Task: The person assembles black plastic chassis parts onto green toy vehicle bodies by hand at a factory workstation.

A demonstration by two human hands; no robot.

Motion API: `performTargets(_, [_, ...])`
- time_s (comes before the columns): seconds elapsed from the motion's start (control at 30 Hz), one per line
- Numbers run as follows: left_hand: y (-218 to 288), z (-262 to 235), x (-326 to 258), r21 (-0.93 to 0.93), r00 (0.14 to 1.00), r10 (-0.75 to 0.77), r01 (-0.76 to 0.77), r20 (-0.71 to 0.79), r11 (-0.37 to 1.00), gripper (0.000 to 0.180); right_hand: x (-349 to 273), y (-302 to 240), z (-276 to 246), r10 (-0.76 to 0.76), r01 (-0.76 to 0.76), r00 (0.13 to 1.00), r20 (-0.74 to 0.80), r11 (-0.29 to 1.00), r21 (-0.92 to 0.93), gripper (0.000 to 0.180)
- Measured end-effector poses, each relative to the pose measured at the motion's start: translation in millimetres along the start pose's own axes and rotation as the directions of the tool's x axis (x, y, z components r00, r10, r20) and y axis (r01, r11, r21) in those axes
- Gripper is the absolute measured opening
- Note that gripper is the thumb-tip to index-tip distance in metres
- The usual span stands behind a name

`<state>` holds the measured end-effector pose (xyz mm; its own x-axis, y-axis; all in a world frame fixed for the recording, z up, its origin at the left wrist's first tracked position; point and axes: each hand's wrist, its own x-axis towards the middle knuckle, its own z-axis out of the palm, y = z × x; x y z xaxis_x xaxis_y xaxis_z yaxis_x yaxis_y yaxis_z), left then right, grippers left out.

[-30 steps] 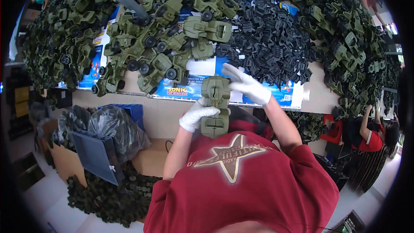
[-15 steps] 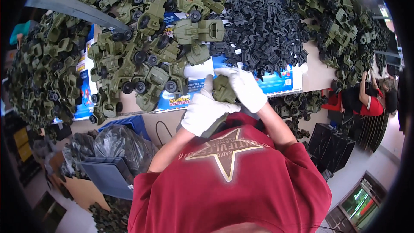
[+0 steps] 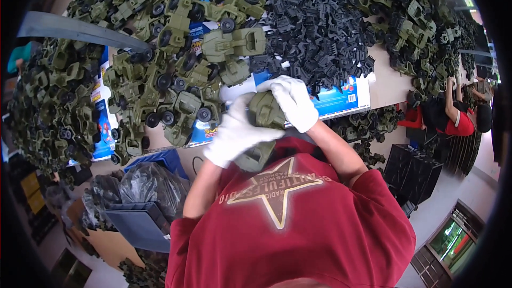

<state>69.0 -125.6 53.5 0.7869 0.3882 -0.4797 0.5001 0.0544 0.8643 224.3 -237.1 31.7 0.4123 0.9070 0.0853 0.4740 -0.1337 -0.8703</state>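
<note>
A green toy vehicle body (image 3: 266, 111) is held between my two gloved hands, close in front of my shirt at the table's near edge. My left hand (image 3: 234, 134), in a white glove, grips it from the left, with the thumb stretched across its near part. From the right, my right hand (image 3: 295, 104), also white-gloved, has bent fingers pressed on its far right side. The vehicle's lower end shows below the left thumb. Just beyond lies a heap of small black plastic parts (image 3: 314, 32). Green toy vehicles with black wheels (image 3: 184, 109) are piled to the left.
More green vehicles (image 3: 410, 26) cover the table's right side. A grey metal bar (image 3: 80, 29) crosses the left pile. Grey bins (image 3: 141, 224) and black plastic bags (image 3: 152, 186) stand at lower left. A person in a red shirt (image 3: 463, 124) is at far right.
My left hand has opened wider around the toy vehicle, uncovering more of its body. Both hands and the toy appear slightly further left, while the whole view has also shifted a little.
</note>
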Motion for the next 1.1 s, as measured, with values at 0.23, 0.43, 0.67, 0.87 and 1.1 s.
performTargets(0.23, [-86.8, 14.8, -2.9, -0.616, 0.991, -0.064, 0.125, 0.121, 0.778, 0.087, 15.6, 59.1, 18.2, 0.088, -0.102, 0.993, -0.075, 0.973, -0.208, 0.022])
performTargets(0.43, [-111.6, 24.4, -6.4, -0.667, 0.994, 0.029, 0.047, 0.103, 0.743, 0.062, 74.3, 96.1, 21.1, 0.250, -0.282, 0.959, -0.137, 0.772, -0.569, 0.063])
performTargets(0.67, [-70.8, 31.0, 11.9, -0.613, 0.995, -0.100, 0.067, -0.020, 0.787, 0.104, 67.9, 124.6, 1.0, 0.260, -0.249, 0.966, 0.008, 0.932, -0.263, 0.048])
performTargets(0.87, [-57.6, 37.0, 30.8, -0.591, 0.997, -0.065, 0.035, -0.030, 0.806, 0.117, 67.6, 140.4, -8.8, 0.201, -0.271, 0.959, -0.200, 0.856, -0.440, 0.026])
performTargets(1.1, [-35.6, 27.0, 41.0, -0.426, 0.994, 0.100, -0.070, 0.048, 0.902, 0.117, 67.3, 61.0, -73.2, 0.016, -0.009, 1.000, 0.002, 0.686, -0.728, 0.022])
